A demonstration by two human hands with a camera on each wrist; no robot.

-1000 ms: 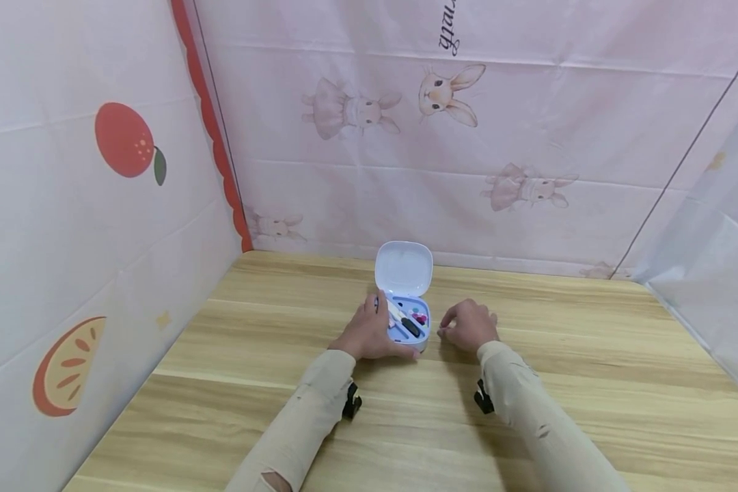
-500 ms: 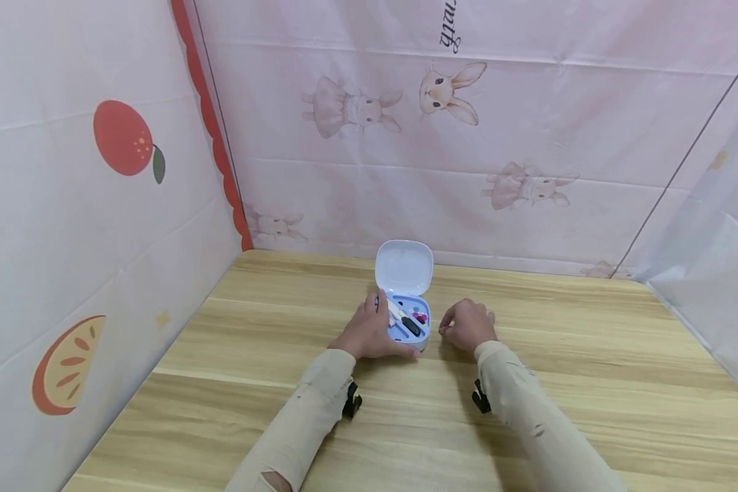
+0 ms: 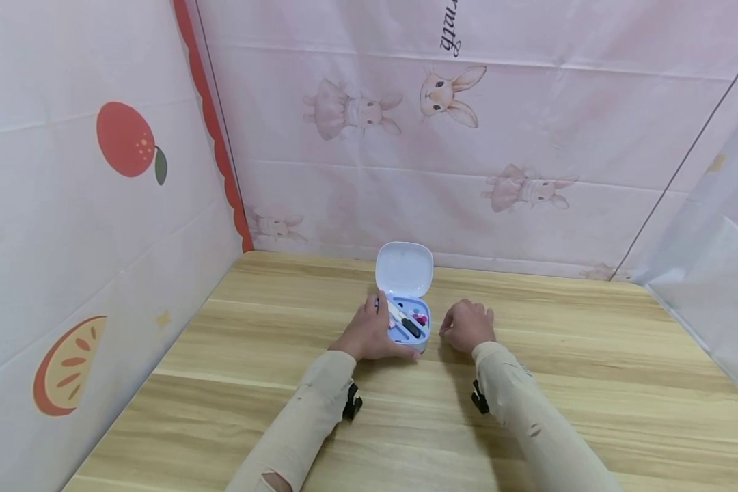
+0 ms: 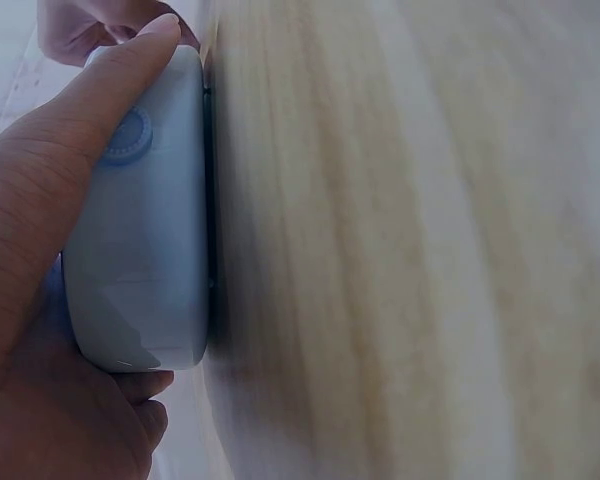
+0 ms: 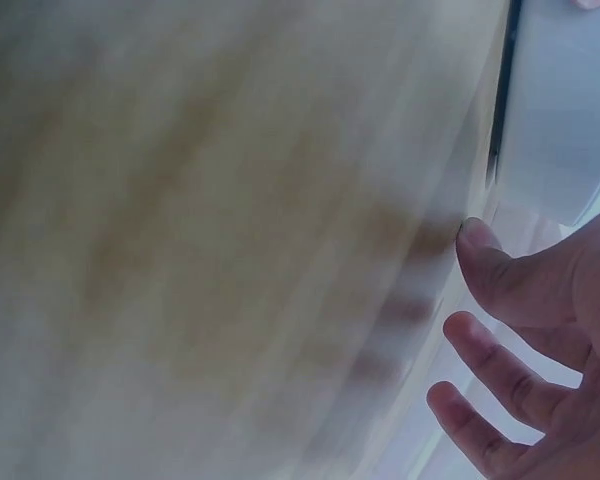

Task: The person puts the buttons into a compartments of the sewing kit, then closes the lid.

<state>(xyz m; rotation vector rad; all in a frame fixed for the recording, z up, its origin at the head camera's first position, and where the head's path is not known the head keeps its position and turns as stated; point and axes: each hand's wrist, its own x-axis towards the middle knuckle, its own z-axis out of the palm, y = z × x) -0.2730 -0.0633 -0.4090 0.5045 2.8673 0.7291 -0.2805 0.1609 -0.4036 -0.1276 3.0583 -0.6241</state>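
Note:
A small light-blue case (image 3: 427,339) lies on the table with its white lid (image 3: 404,269) swung up at the back. Inside are a black-handled tool (image 3: 411,328), pale slim pieces, and pink and dark bits (image 3: 421,319) too small to identify. My left hand (image 3: 372,331) grips the case from its left, thumb along the front wall, where the left wrist view shows a round blue button (image 4: 128,136). Right of the case, my right hand (image 3: 469,325) rests with thumb and fingertips low at the table. Whether anything small sits under the thumb (image 5: 500,265) is hidden.
The wood-grain table (image 3: 320,437) reaches back to a pink rabbit-print cloth (image 3: 357,198). A white fruit-print cloth (image 3: 178,273) walls the left side, and pale sheeting (image 3: 707,253) stands at the right. Black wrist mounts (image 3: 480,398) hang below the sleeves.
My right hand has shifted very slightly, with its wrist a little to the left. The left hand and the case keep their place.

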